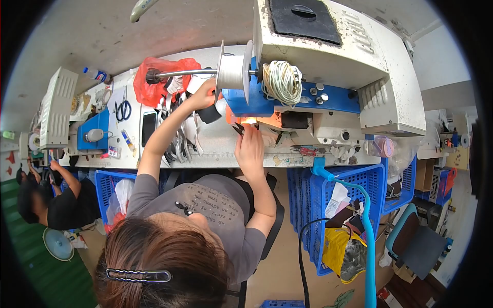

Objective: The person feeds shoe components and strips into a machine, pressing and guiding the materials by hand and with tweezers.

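My left hand [205, 94] is raised by the white spool [231, 72], its fingers curled and partly hidden by the spool's rim. A black piece [208, 114] is just below this hand; whether the fingers grip it I cannot tell. My right hand [250, 148] pinches a dark, pointed tool like tweezers [238, 128] at the lit work area [248, 120] of the blue and white machine [318, 95]. Black and white straps [177, 138] lie in a heap on the bench to the left.
A red plastic bag [149, 77], scissors [123, 110] and a phone [148, 127] are on the bench's left. A coil of pale cord [282, 83] hangs on the machine. Blue crates [303, 205] stand below at right. Another person [56, 200] works at far left.
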Available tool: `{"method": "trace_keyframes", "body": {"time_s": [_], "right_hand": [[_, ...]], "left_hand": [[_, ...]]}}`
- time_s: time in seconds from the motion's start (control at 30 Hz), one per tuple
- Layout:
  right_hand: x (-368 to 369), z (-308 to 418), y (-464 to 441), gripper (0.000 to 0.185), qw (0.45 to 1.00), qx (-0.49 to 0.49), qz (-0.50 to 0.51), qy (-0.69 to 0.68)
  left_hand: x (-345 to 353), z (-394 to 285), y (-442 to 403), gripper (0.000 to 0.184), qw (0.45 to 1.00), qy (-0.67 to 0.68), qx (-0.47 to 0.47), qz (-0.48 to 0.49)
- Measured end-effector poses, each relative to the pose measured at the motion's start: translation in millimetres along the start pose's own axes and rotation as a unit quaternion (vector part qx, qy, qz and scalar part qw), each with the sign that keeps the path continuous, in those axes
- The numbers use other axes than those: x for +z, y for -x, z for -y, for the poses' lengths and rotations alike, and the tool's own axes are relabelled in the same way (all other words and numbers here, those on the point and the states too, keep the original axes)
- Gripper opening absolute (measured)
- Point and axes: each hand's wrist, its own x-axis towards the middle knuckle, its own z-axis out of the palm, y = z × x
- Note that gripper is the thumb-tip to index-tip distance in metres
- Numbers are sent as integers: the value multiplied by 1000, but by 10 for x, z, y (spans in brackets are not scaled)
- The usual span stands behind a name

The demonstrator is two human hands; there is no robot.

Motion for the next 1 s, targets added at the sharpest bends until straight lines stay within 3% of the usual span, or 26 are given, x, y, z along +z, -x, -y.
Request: {"method": "trace_keyframes", "body": {"time_s": [0.07, 0.2, 0.33, 0.47, 0.63, 0.67, 0.77, 0.87, 1.0], "right_hand": [[-70, 47, -12, 35, 999, 13, 5, 43], [-56, 87, -49, 22, 987, 27, 32, 157], [105, 69, -104, 14, 983, 14, 25, 182], [117, 71, -91, 13, 987, 11, 1, 157], [-88, 137, 17, 23, 994, 37, -68, -82], [-68, 119, 48, 26, 985, 42, -89, -145], [-109, 202, 38, 19, 917, 129, -19, -377], [-137, 270, 62, 8, 870, 191, 113, -440], [-209, 308, 102, 8, 875, 125, 42, -467]], "left_hand": [[-35, -27, 216, 20, 998, -62, -9, 7], [-23, -350, 434, 15, 970, -213, 109, -49], [36, -576, 462, 15, 945, -272, 171, -60], [55, -704, 492, 15, 948, -268, 158, -66], [-65, -820, 666, 14, 978, -173, 93, -70], [-79, -853, 697, 14, 979, -166, 96, -69], [-57, -926, 778, 16, 980, -149, 110, -69], [-15, -1004, 834, 18, 977, -159, 127, -60], [-121, -1120, 941, 17, 980, -167, 107, -12]]}}
